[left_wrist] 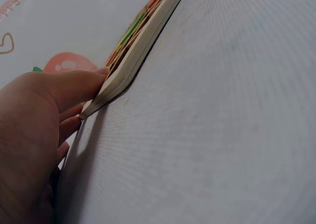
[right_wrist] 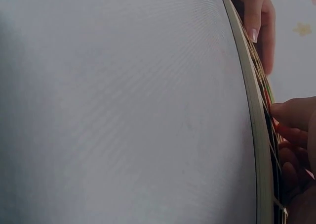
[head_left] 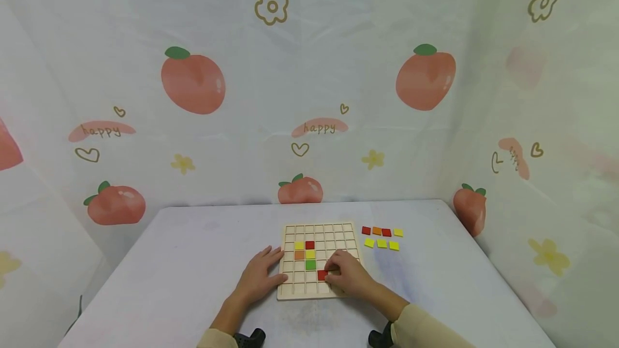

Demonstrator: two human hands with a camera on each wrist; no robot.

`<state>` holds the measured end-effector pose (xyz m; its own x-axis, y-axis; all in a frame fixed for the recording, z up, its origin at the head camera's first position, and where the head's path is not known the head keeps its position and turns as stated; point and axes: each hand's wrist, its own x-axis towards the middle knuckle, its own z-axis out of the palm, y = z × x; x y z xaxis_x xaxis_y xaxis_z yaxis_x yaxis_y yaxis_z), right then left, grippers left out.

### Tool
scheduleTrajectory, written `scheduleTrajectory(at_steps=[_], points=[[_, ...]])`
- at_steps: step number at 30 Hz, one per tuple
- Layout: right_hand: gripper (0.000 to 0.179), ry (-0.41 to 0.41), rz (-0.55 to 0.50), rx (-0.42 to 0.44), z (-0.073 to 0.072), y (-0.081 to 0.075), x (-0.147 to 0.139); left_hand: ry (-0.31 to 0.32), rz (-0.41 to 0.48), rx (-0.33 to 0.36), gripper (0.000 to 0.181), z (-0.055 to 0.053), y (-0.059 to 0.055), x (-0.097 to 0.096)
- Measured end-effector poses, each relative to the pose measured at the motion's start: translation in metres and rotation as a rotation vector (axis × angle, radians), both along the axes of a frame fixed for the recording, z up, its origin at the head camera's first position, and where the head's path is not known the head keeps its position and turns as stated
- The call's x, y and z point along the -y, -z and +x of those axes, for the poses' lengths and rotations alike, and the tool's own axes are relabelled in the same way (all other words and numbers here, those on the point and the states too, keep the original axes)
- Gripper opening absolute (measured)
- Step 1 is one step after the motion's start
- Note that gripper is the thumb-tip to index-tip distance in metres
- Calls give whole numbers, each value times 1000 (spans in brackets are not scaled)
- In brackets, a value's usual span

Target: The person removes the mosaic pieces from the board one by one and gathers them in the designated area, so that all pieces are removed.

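A wooden grid board [head_left: 292, 289] lies on the table, with yellow, red, orange and green square tiles in several of its cells. My left hand [head_left: 261, 275] rests at the board's left edge. In the left wrist view its thumb [left_wrist: 81, 85] lies on the board's rim, while the other fingers extend beside the edge. Over the board's lower right part is my right hand [head_left: 350, 274], its thumb and index finger pinching a red tile [head_left: 322, 275] at a cell below and right of the green tile [head_left: 310, 265]. The right hand hides some of the cells.
Right of the board lie loose tiles in two rows: red [head_left: 366, 230], orange [head_left: 376, 231], another red and a yellow [head_left: 398, 232] behind, several yellow ones [head_left: 381, 244] in front. A patterned curtain [head_left: 242, 95] stands behind the white table [head_left: 193, 262].
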<state>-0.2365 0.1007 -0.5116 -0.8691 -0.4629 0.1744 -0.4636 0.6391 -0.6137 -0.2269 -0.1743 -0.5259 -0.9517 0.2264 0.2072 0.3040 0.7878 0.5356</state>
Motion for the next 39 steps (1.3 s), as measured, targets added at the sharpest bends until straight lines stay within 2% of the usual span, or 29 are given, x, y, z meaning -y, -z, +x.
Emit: scheduleTrajectory(at_steps=[7,12,16,20,24,32,39], points=[[9,39,-85,93,2,-4,1,-13,1,19,64,0,-1,0],[6,19,-197,86,3,-3,-2,-10,-5,15,64,-1,0,0],[4,29,-245,109,3,-3,-2,-10,-8,15,64,-1,0,1],[5,54,-248,155,3,-2,-1,-6,-5,12,64,-1,0,1],[7,44,-249,192,4,-2,2,-5,-6,11,64,-1,1,1],[13,37,-179,152,5,-1,6,-9,0,17,63,-1,2,1],[12,27,-214,161,5,-4,1,-10,1,17,63,-2,2,1]])
